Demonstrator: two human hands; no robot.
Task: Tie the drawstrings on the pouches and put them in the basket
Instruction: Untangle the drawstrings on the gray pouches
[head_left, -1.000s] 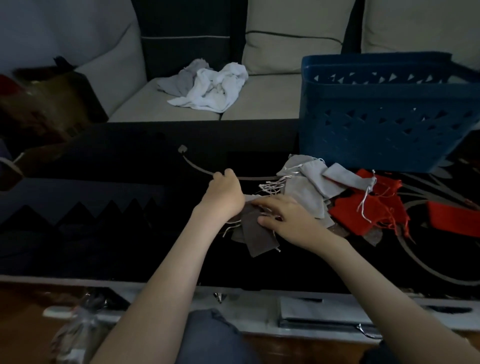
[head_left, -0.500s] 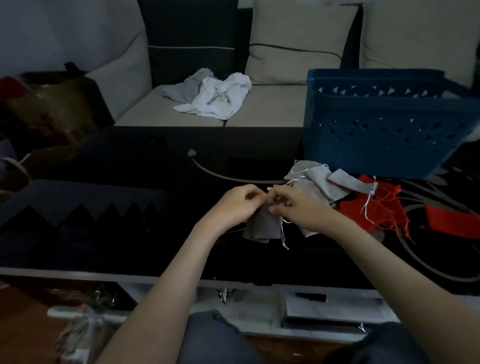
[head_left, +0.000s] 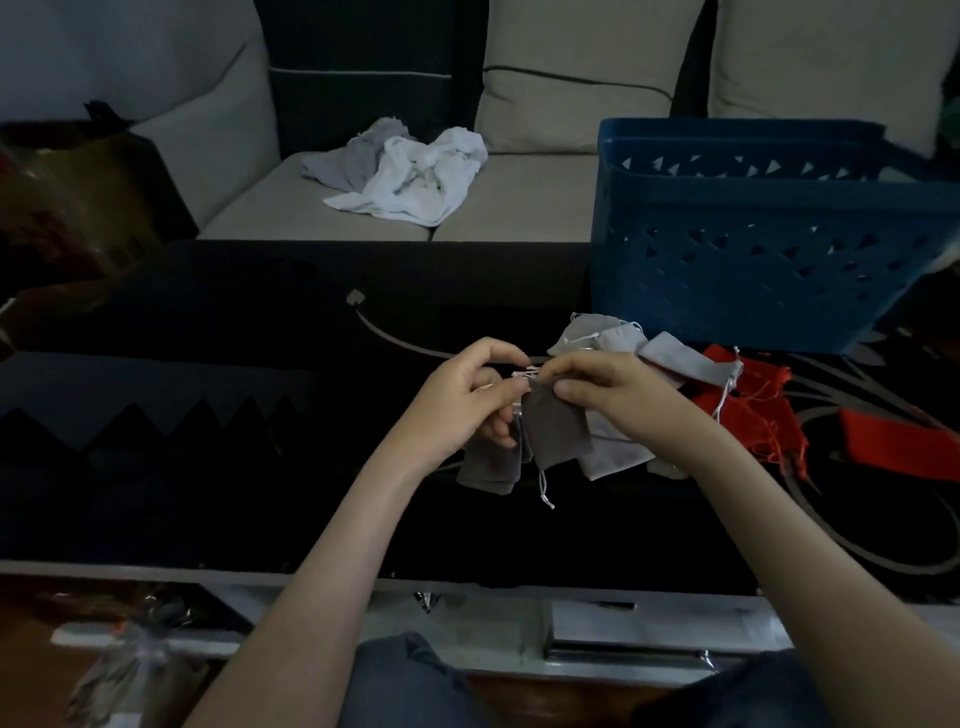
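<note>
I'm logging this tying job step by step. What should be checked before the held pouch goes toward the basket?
1. Both hands on the drawstring: ok. The left hand and right hand pinch the drawstring at the mouth of the pouch.
2. Pouch off the table: ok, it hangs from the fingers.
3. Knot finished: cannot tell, fingers hide it.
4. Basket ready: ok, the basket stands behind to the right, top open.
5. Other pouches done: not ok, grey pouches and red pouches lie on the table.
</note>
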